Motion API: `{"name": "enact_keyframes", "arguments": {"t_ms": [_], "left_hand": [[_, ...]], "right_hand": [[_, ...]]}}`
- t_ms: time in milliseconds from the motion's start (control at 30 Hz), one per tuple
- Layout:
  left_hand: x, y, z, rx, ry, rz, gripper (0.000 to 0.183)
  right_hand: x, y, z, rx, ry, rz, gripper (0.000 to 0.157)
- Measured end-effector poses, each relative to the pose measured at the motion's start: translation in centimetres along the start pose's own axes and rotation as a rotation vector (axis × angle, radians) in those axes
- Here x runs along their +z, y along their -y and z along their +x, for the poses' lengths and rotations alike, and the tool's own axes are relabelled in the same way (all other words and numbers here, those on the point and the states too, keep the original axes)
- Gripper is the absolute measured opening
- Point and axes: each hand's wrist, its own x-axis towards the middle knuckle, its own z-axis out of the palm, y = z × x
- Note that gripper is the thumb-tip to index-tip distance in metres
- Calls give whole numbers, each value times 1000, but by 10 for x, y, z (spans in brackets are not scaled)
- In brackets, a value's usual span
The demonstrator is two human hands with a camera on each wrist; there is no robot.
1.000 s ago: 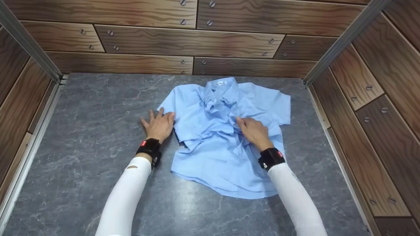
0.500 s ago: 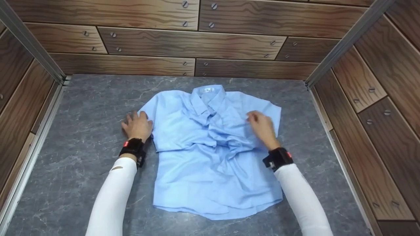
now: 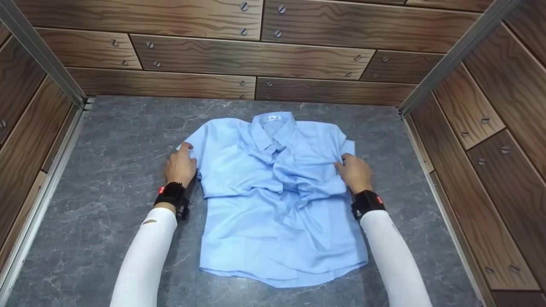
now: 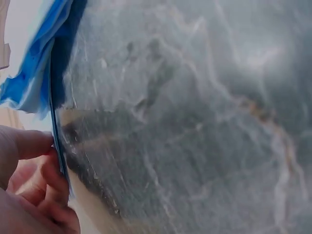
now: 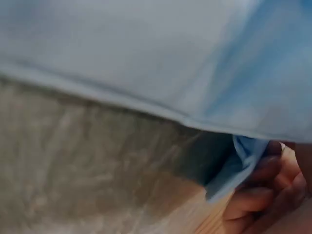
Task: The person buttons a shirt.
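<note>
A light blue short-sleeved shirt [image 3: 243, 217] lies front up on the grey surface, its collar [image 3: 273, 132] at the far end and its front creased in the middle. My left hand [image 3: 180, 167] is at the sleeve on the left; in the left wrist view its thumb and fingers [image 4: 34, 144] pinch the thin edge of the cloth. On the other side my right hand [image 3: 356, 172] grips the right sleeve, which is partly bunched. Curled fingers [image 5: 253, 204] hold a fold of the sleeve [image 5: 234, 168] in the right wrist view, partly hidden behind the shirt.
The grey marbled tabletop [image 3: 115, 179] extends around the shirt. Wood-patterned panels [image 3: 192, 55] stand at the back and both sides, with metal posts [image 3: 452, 59] in the corners.
The shirt has shifted left and nearer, and spread flatter. My left hand moved left with its sleeve. My right hand left the shirt front and took hold of the right sleeve, drawing it inward.
</note>
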Motion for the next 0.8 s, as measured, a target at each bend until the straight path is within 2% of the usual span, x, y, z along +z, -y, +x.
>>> {"name": "enact_keyframes", "arguments": {"t_ms": [67, 167, 233, 333, 400, 500, 567, 633, 667, 733, 800], "left_hand": [[-1, 0, 0, 35, 6, 16, 21], [-4, 2, 2, 95, -24, 107, 20], [-6, 4, 2, 97, -4, 178, 25], [-10, 4, 3, 67, 54, 270, 45], [-11, 1, 4, 27, 107, 302, 60], [-8, -8, 3, 33, 66, 307, 67], [-3, -17, 0, 104, 0, 282, 59], [5, -29, -7, 204, -44, 232, 47], [9, -36, -10, 252, -39, 209, 42], [16, -47, -19, 318, 28, 180, 40], [22, -54, -25, 331, 136, 173, 49]], "right_hand": [[-1, 0, 3, -5, -26, 1, 31], [-4, -2, 9, 17, -72, 16, 22], [-8, -5, 14, 47, -109, 31, 22], [-12, -5, 20, 53, -178, 66, 29], [-12, 0, 22, 2, -221, 91, 40], [-9, 15, 19, -172, -239, 97, 41], [-5, 26, 13, -284, -182, 78, 38], [-2, 38, 6, -352, -48, 39, 38], [-1, 44, 2, -363, 40, 15, 41], [1, 53, -5, -346, 211, -27, 50], [2, 61, -11, -312, 348, -54, 60]]}}
